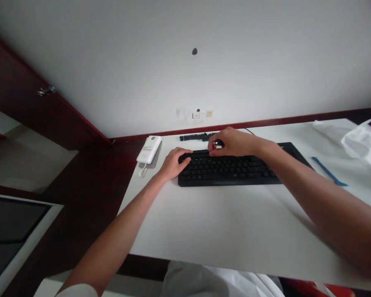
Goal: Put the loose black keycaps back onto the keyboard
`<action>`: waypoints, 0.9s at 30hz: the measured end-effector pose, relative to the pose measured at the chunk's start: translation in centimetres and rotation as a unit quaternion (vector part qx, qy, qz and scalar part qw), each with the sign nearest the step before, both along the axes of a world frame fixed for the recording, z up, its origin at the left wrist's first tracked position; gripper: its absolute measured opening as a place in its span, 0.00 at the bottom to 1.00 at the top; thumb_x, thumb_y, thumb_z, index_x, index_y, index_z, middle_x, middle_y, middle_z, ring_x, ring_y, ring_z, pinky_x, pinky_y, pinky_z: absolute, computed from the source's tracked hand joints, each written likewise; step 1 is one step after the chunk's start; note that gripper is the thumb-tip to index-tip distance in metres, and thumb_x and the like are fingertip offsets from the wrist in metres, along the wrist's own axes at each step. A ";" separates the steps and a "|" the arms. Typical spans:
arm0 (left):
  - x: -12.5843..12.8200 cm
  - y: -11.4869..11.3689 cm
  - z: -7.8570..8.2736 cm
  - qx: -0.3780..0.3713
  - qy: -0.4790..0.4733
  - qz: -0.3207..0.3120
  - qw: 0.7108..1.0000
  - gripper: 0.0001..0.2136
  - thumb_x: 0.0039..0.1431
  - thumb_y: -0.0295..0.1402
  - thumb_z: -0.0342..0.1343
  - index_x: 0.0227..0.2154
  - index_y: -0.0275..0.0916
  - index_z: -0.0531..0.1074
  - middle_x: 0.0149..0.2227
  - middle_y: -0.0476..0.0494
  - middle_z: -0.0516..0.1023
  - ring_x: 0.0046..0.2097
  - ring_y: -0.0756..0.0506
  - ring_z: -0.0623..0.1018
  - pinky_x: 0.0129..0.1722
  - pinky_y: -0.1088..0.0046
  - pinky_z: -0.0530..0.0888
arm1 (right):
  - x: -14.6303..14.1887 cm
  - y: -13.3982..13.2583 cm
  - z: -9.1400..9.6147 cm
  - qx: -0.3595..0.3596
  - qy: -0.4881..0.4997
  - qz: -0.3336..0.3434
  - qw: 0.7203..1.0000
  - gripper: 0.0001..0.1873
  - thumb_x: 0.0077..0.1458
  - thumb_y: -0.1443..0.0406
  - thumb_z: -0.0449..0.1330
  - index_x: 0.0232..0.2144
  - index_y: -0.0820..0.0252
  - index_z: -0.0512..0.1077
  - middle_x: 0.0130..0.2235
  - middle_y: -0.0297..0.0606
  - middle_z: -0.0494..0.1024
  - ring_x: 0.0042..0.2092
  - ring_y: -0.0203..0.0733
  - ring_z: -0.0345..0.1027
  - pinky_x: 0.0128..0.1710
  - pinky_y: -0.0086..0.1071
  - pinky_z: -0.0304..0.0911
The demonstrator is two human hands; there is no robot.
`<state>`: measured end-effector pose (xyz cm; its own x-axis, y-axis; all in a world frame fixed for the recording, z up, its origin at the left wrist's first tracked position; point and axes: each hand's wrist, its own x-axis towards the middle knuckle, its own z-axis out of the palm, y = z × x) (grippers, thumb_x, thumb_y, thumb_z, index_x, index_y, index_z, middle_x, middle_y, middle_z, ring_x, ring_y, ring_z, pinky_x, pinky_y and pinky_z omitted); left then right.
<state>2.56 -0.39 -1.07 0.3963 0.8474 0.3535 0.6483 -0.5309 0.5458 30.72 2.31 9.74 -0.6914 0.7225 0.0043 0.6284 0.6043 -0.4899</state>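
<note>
A black keyboard [216,181] lies on the white table [222,222]. My left hand [174,161] holds its upper left corner, thumb on the keys and fingers along the back edge. Over the keyboard's back edge, my right hand [231,142] is closed around a small tool with a black rounded handle and a shiny metal part [218,143]. The tool's tip is hidden by my fingers. Just behind the keyboard sits a row of loose black keycaps [191,137], partly covered by my right hand.
On the left of the table is a white power bank [149,149] with a short cable. To the right are a blue pry tool [327,170] and crumpled white plastic [361,142]. Wall sockets [203,114] sit behind the table, and a dark red door [34,90] stands at left.
</note>
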 end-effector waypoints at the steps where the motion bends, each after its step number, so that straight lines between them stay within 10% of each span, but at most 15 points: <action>1: 0.0 0.0 0.0 -0.001 0.000 -0.001 1.000 0.12 0.68 0.35 0.55 0.52 0.47 0.76 0.49 0.43 0.78 0.52 0.41 0.77 0.57 0.56 0.73 | 0.3 0.1 0.6 0.001 0.049 -0.035 0.998 0.11 0.54 0.54 0.65 0.31 0.55 0.78 0.29 0.36 0.78 0.33 0.42 0.69 0.34 0.35 0.59; 7: -0.1 0.0 -0.1 -0.002 -0.008 -0.005 1.000 0.12 0.68 0.35 0.56 0.51 0.48 0.76 0.49 0.44 0.78 0.51 0.42 0.77 0.56 0.57 0.74 | -1.6 -0.3 -0.2 -0.133 0.461 -0.147 0.865 0.26 0.59 0.50 0.58 0.21 0.52 0.50 0.18 0.26 0.48 0.21 0.34 0.42 0.22 0.33 0.47; 14: 0.0 0.1 -0.2 0.007 -0.007 -0.001 1.000 0.12 0.67 0.33 0.56 0.51 0.47 0.76 0.48 0.44 0.78 0.52 0.42 0.77 0.57 0.57 0.73 | -5.4 -1.6 -3.9 -0.261 0.587 -0.133 0.755 0.26 0.55 0.59 0.60 0.19 0.53 0.45 0.17 0.23 0.42 0.19 0.31 0.34 0.19 0.31 0.37; 27: 0.1 0.0 -0.1 0.003 0.007 0.008 1.000 0.11 0.67 0.33 0.55 0.50 0.46 0.76 0.48 0.45 0.78 0.52 0.41 0.77 0.56 0.59 0.72 | -6.8 -1.7 -7.3 -0.119 0.464 -0.085 0.874 0.25 0.61 0.61 0.58 0.13 0.57 0.57 0.16 0.29 0.58 0.21 0.31 0.48 0.23 0.32 0.46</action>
